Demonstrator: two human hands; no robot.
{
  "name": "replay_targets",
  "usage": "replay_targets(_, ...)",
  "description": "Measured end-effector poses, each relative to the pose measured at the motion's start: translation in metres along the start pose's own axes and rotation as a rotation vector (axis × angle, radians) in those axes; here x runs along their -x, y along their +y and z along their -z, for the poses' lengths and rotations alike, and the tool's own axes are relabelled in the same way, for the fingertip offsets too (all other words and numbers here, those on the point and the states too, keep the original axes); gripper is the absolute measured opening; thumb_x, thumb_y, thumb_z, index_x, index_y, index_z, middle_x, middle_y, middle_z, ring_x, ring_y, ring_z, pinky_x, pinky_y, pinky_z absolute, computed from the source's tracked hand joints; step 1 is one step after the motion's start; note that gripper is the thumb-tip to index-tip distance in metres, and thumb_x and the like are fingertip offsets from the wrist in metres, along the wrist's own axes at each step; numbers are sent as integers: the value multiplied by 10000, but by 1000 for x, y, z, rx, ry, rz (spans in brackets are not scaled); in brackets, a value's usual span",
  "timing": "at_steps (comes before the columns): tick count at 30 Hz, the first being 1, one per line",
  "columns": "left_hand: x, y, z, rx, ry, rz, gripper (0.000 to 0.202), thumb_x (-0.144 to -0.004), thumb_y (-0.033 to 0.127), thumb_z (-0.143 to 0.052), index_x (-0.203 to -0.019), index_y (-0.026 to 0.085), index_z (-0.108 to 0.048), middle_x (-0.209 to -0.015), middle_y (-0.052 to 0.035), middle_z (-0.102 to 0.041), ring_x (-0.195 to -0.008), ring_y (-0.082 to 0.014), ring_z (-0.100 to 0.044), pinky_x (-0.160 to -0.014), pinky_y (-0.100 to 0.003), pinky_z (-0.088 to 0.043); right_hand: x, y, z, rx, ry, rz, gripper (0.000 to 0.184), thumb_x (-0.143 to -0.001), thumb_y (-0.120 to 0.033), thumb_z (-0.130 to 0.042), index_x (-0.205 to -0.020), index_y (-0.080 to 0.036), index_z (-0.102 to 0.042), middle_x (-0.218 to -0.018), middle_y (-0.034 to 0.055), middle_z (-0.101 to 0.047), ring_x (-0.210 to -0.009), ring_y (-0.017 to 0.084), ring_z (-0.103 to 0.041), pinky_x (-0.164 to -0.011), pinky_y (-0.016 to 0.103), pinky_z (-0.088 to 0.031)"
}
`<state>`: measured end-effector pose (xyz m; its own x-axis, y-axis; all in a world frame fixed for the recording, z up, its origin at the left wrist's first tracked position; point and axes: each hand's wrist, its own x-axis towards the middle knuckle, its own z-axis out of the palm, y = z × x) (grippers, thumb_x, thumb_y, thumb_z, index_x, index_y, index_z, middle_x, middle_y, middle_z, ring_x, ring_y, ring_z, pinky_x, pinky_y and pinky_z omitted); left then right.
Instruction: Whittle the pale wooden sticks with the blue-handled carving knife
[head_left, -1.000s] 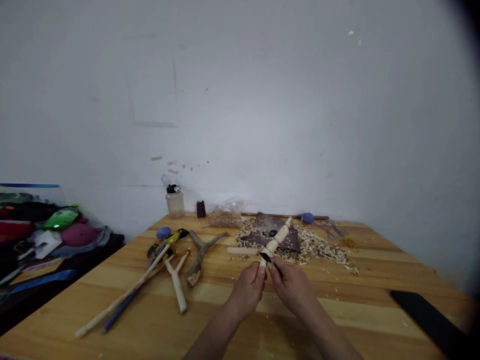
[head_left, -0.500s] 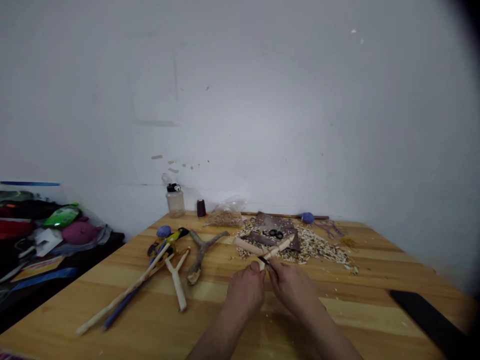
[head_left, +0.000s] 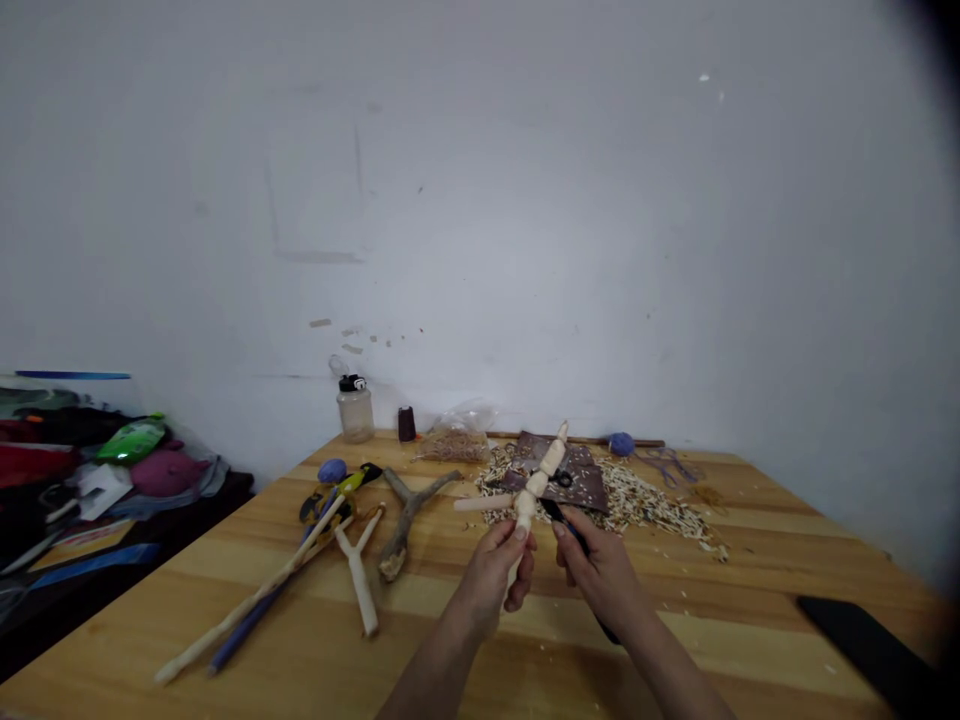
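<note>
Left hand [head_left: 489, 582] closed around carved stick [head_left: 538, 482]; right hand [head_left: 601, 578] gripping knife [head_left: 568, 526]. Wood shavings [head_left: 645, 505] lie beyond both hands.

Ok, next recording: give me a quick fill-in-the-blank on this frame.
The right hand holds a black-handled ____ close to the carved stick. The stick is gripped by the ____ hand. Pale wood ____ lie heaped around the dark brown sheet. A pair of ____ rests on that sheet.

Missing words: knife; left; shavings; scissors.
</note>
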<state>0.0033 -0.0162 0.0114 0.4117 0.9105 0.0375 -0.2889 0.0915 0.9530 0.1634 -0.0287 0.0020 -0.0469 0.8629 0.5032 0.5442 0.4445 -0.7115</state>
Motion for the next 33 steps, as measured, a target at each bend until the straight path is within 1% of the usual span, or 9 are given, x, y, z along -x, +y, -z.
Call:
replay_targets(2,1,0,-1,14,11,6,372,-730,546,-573,-762,188,-476,-477,88,-421,-306,-36,-290,-285,-152,-138,1,-5,0,24,-18,24,352,-916,-423,-346,-1047,-210,-594,-570,-35,-529,-467,107,-504,-471,202,-379)
replay_targets(7,1,0,-1,25,12,48,375,-725,550,-574,-770,191,-479,-480,88,-429,-303,-29,-285,-293,-142,-129,1,-12,0,158,-42,51,334,-923,-387,-336,-1040,-212,-595,-613,-16,-585,-514,119,-527,-515,216,-374)
replay_targets(14,0,-3,-2,-18,-7,2,357,-752,540,-537,-768,189,-472,-454,91,-417,-296,-36,-288,-277,-148,-152,2,-13,-1,248,-49,38,317,-922,-384,-336,-959,-229,-610,-644,-10,-627,-535,130,-554,-521,221,-356)
replay_targets(19,-3,-10,1,-79,8,-29,394,-746,585,-525,-766,196,-463,-468,97,-417,-287,-29,-289,-271,-144,-169,2,-17,-1,325,-58,24,322,-926,-370,-323,-1039,-253,-601,-739,11,-679,-621,159,-621,-562,232,-377)
replay_targets(23,-4,-11,-3,-95,53,2,426,-729,627,-524,-739,210,-438,-428,121,-352,-273,-21,-236,-270,-138,-144,5,-21,-5,465,-27,-24,358,-930,-391,-304,-1095,-260,-594,-736,35,-691,-614,190,-636,-533,246,-365)
replay_targets(25,-1,-9,-6,-66,62,4,434,-723,632,-531,-738,209,-437,-424,122,-345,-280,-20,-232,-278,-136,-143,6,-22,-7,442,-18,-36,375,-930,-400,-298,-1110,-253,-592,-732,38,-692,-603,188,-636,-529,246,-369)
replay_targets(29,4,-4,-12,30,40,32,445,-708,627,-557,-757,198,-452,-461,107,-389,-302,-17,-250,-295,-134,-141,6,-24,-7,295,-7,-40,366,-930,-388,-313,-1145,-260,-580,-754,15,-699,-634,165,-646,-560,228,-393)
replay_targets(33,4,-4,-13,49,39,35,454,-702,632,-561,-767,194,-459,-476,103,-398,-305,-19,-255,-296,-137,-147,6,-26,-7,338,16,-28,376,-928,-394,-317,-1163,-266,-581,-722,14,-700,-612,172,-646,-527,231,-388)
